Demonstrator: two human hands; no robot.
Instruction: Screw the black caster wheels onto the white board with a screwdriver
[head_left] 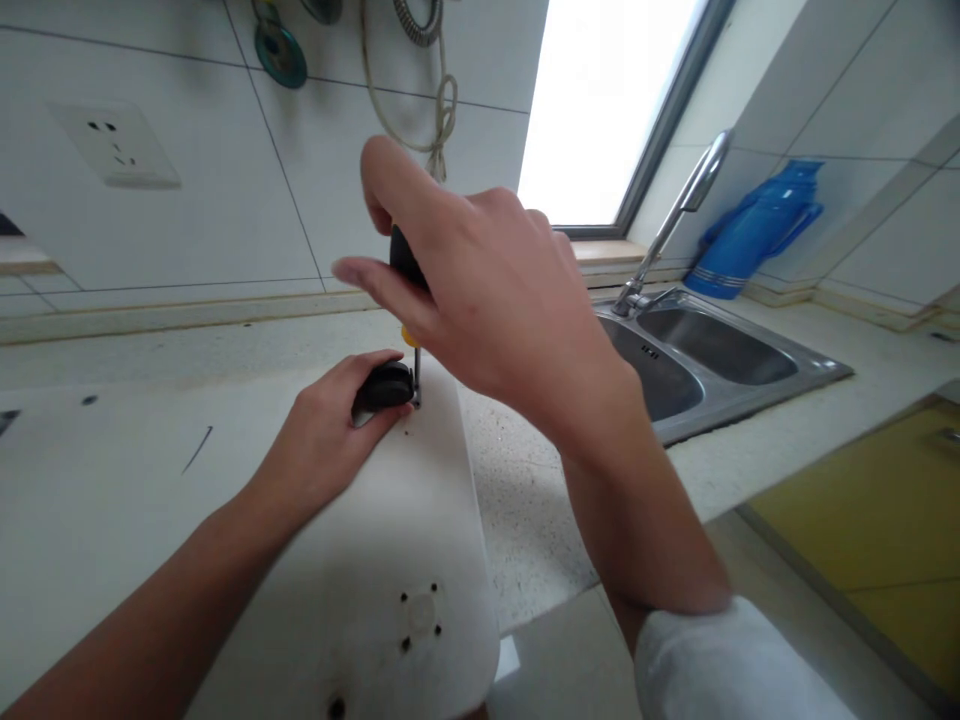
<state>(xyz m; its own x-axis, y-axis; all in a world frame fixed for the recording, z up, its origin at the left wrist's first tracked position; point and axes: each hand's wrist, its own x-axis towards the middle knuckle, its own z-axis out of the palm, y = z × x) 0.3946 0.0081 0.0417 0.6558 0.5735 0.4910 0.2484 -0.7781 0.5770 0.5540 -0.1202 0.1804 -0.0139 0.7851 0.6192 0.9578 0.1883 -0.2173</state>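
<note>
My right hand [499, 290] is wrapped round the black and yellow handle of a screwdriver [407, 260], held upright with its thin metal shaft pointing down. The shaft's lower end reaches the mounting plate of a black caster wheel [385, 388], at the far right corner of a white board [375, 540]. Fingers and thumb of my left hand [319, 420] grip the caster from the left. The screw head under the tip is too small to make out. Nearer me, the board has a pale square mark [421, 612] with screw holes round it.
A steel double sink [814, 378] with a tall tap [686, 200] is set into the speckled counter [517, 500] on the right. Behind it leans a blue thermos flask [757, 235]. A wall socket [116, 145] and a hanging cord [446, 110] are on the tiled wall.
</note>
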